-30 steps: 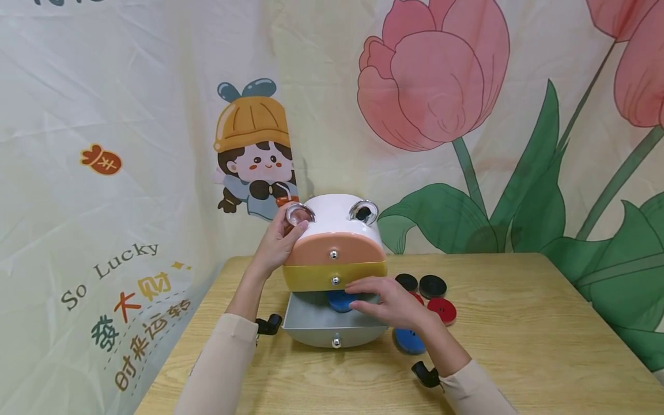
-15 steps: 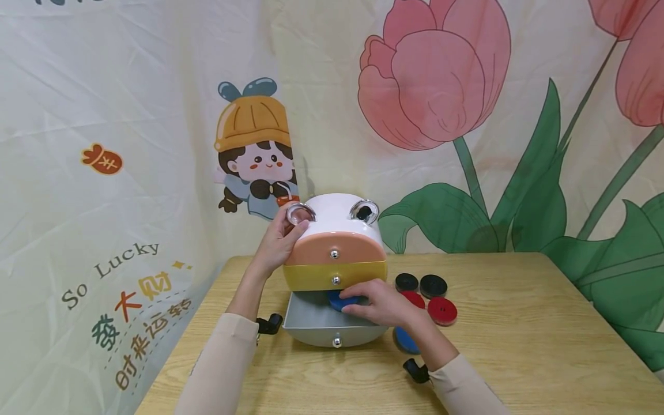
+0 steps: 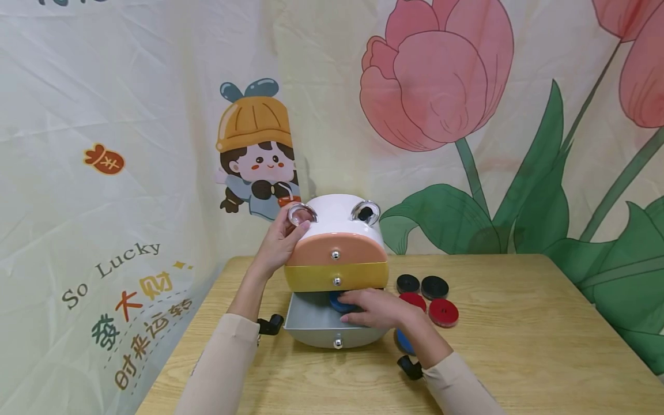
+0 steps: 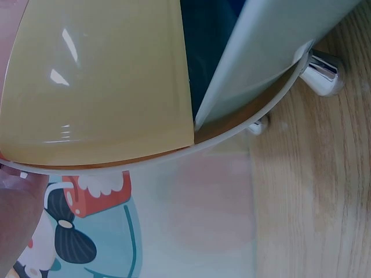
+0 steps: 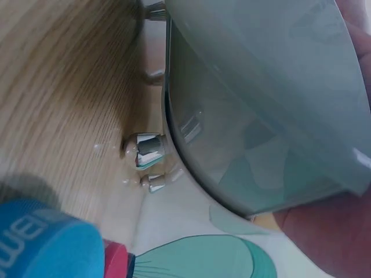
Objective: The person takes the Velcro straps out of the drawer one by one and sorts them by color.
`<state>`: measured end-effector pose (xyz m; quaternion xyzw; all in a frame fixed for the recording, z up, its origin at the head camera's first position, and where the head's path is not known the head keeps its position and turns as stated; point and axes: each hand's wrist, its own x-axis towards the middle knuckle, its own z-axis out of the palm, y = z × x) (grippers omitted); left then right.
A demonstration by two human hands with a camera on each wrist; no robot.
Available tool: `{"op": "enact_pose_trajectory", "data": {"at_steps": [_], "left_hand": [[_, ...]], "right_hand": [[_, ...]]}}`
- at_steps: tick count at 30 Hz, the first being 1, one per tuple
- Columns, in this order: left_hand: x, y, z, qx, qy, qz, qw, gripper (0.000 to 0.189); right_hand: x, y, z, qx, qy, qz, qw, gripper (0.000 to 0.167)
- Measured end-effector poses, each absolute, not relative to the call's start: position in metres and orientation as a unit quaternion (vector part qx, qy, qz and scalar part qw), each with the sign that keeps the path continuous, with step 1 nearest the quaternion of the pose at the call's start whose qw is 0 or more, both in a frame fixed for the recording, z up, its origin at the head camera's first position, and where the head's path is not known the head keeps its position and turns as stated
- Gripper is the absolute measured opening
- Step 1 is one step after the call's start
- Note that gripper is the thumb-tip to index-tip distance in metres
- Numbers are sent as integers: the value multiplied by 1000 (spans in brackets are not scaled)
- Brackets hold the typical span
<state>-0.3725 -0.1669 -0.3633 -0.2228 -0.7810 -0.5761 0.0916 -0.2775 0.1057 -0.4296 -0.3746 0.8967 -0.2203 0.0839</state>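
Note:
A small frog-faced drawer box (image 3: 339, 216) with a white top stands on the table. Its orange (image 3: 316, 251) and yellow (image 3: 311, 278) drawers are closed, while the grey bottom drawer (image 3: 311, 337) is pulled out. My left hand (image 3: 275, 248) holds the box's upper left side, thumb in front by the silver eye ring (image 3: 302, 215). Inside the grey drawer lies a blue disc (image 3: 336, 303). Over it is my right hand (image 3: 378, 310), its extended fingers touching the disc's top and its thumb apart, lower down. In the right wrist view the drawer wall (image 5: 278, 104) hides the fingertips.
Right of the box lie two black discs (image 3: 434, 287), two red discs (image 3: 443, 312) and another blue disc (image 3: 404, 341), partly behind the right wrist. The wooden table (image 3: 519, 346) ends at a printed cloth backdrop (image 3: 332, 115).
My right hand has moved left and down into the grey drawer, its fingers coming onto the blue disc. The left hand stays on the box.

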Motion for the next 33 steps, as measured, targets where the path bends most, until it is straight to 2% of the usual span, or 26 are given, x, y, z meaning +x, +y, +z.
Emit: {"op": "enact_pose_trajectory", "data": {"at_steps": [5,11,20,33], "left_hand": [[-373,-167,-364,-227,-779,-577,93,63],[-373,-167,-363,-229,-779,-576,94,59],[-371,-167,-363,-229,-783,-570,96,56],[-373,-168,-364,-227,-785,-569,95,57]], "right_hand": [[-276,98,-430,-355,920,-141,88,63],[-276,95,-432,-352,926,-116,63,54],[-276,92,-432,-369,913,-163,69,42],[-280,83,-436,-354,919,-147,90,65]]}}
